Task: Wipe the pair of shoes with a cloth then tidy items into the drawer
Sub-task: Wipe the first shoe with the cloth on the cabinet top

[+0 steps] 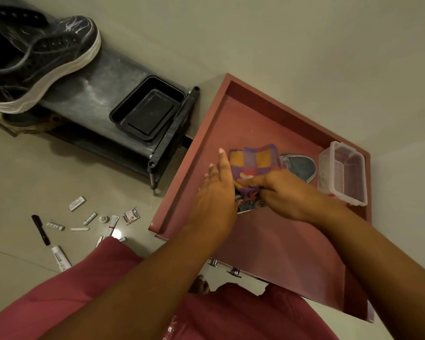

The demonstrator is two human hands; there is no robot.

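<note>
A checked purple, orange and red cloth (254, 160) lies inside the open reddish drawer (207, 153), over a small grey shoe (301, 166) whose toe sticks out to the right. My right hand (284, 195) pinches the cloth's near edge. My left hand (217, 192) lies with straight fingers against the cloth's left side. A pair of large black sneakers (35, 60) with white soles stands on a dark low shoe rack (101, 84) at the upper left.
A clear plastic box (342, 173) sits in the drawer's right side. A black tray (146, 107) rests on the rack's right end. Several small tubes, sachets and a black marker (41, 229) lie scattered on the floor to the left of the drawer.
</note>
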